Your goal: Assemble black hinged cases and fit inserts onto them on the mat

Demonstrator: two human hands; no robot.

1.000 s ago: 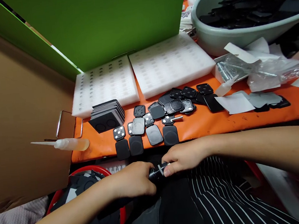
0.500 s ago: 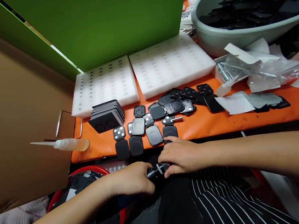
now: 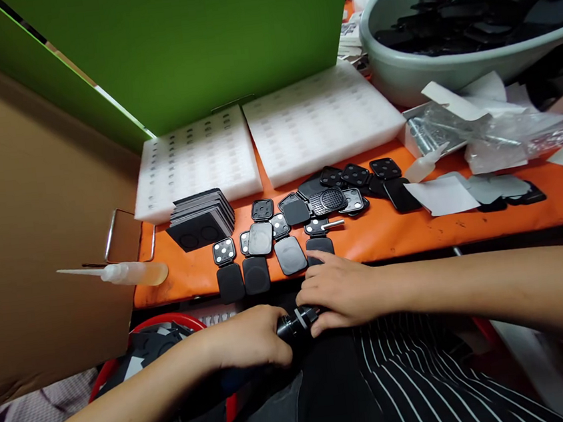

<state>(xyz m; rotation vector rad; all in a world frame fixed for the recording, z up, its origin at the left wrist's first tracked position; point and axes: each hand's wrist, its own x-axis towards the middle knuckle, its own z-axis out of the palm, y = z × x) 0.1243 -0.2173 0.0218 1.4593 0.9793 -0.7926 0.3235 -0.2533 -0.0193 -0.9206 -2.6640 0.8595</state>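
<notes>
My left hand point(image 3: 259, 336) is wrapped around a black cylindrical tool point(image 3: 292, 327) with a pale ring near its front end, held low over my lap. The tool points right, toward my right hand point(image 3: 343, 292). Its tip goes in between the thumb and curled fingers of that hand, and whatever they pinch there is hidden. My right index finger reaches up in front of a black square flap point(image 3: 320, 248) at the table edge. Several hinged black square cases lie opened above my hands, among them one with white dots point(image 3: 224, 251). A small metal pin point(image 3: 334, 224) rests on another.
On the orange table point(image 3: 187, 274) stand a stack of black cards point(image 3: 202, 219), a dropper bottle point(image 3: 137, 273) and two white foam blocks point(image 3: 322, 123). A green panel point(image 3: 194, 45) rises behind them. Right are a tub point(image 3: 427, 68) of black pieces and plastic bags point(image 3: 510, 136).
My right hand has shifted very slightly, its index finger a little higher. My left hand and the tool stay in nearly the same place.
</notes>
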